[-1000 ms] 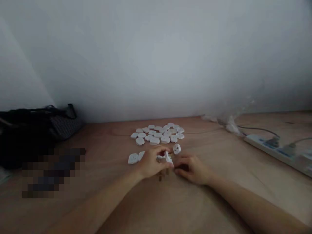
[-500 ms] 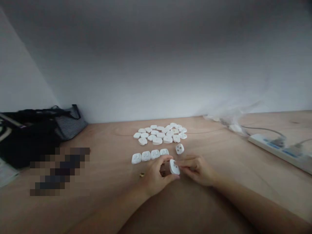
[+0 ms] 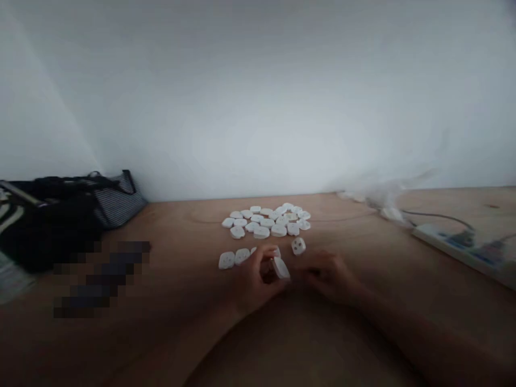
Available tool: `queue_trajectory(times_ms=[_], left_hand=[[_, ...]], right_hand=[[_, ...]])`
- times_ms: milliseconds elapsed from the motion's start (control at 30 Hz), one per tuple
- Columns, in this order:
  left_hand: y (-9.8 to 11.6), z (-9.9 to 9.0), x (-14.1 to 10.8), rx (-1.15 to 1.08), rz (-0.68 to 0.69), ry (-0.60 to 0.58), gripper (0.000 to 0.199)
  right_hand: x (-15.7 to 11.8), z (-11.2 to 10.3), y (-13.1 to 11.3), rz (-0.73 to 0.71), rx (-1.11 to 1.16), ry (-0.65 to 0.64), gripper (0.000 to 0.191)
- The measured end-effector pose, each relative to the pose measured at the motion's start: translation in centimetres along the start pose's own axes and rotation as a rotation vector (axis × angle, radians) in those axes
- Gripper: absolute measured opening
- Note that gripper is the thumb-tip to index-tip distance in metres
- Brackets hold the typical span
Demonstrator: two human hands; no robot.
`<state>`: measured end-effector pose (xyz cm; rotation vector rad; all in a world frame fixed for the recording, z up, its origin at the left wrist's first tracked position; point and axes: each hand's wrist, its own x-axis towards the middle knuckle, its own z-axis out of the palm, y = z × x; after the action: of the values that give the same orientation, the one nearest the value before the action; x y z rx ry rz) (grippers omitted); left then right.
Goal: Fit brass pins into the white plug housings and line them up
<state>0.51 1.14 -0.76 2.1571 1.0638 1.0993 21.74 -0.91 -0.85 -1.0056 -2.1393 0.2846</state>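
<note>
My left hand [image 3: 258,279] grips a small white plastic socket cover [image 3: 281,268] by its edges, thumb below and fingers above. The piece is tilted, with its face turned toward my right hand [image 3: 328,274]. That hand is just to the right, its fingers pinched together. Whatever may be between those fingertips is too dark and blurred to make out. Behind my left hand runs a short row of similar white covers [image 3: 227,260], partly hidden by the fingers. A single white piece with dark holes [image 3: 298,246] lies beyond my right hand.
Farther back on the wooden table [image 3: 181,231] lies a cluster of white plastic pieces [image 3: 261,232]. A white power strip [image 3: 447,242] with plugs and a clear plastic bag [image 3: 385,201] are at right. At left are a black bag [image 3: 52,226] and a pixelated dark object [image 3: 102,277].
The held cover has moved slightly left and turned more edge-on. My right fingertips have drawn away from its face. The picture of the table and hands has become darker.
</note>
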Motion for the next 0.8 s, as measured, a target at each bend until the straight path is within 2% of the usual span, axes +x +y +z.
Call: queue_trajectory(times_ms=[100, 233, 300, 367, 433, 633, 800], left_hand=[[-0.7, 0.0, 1.7, -0.027, 0.036, -0.06, 0.063], [-1.0, 0.5, 4.6, 0.131, 0.082, -0.188, 0.07], [-0.9, 0.9, 5.9, 0.161, 0.091, -0.246, 0.071], [-0.7, 1.2, 6.8, 0.175, 0.094, -0.294, 0.071], [-0.7, 1.4, 7.5, 0.194, 0.093, -0.335, 0.072], [-1.2, 1.2, 7.9, 0.267, 0.081, -0.423, 0.076], [-1.0, 1.0, 8.2, 0.321, 0.07, -0.431, 0.076]], right_hand=[[0.1, 0.1, 1.2, 0.093, -0.067, 0.117, 0.02], [0.3, 0.2, 3.2, 0.198, -0.131, 0.226, 0.021], [0.5, 0.4, 4.2, 0.174, -0.099, 0.228, 0.039], [0.7, 0.6, 5.0, 0.171, -0.042, 0.175, 0.057], [1.1, 1.0, 5.8, 0.207, 0.008, 0.114, 0.062], [1.8, 1.4, 6.5, 0.234, 0.115, 0.065, 0.047], [1.7, 1.4, 6.3, 0.277, 0.26, 0.115, 0.036]])
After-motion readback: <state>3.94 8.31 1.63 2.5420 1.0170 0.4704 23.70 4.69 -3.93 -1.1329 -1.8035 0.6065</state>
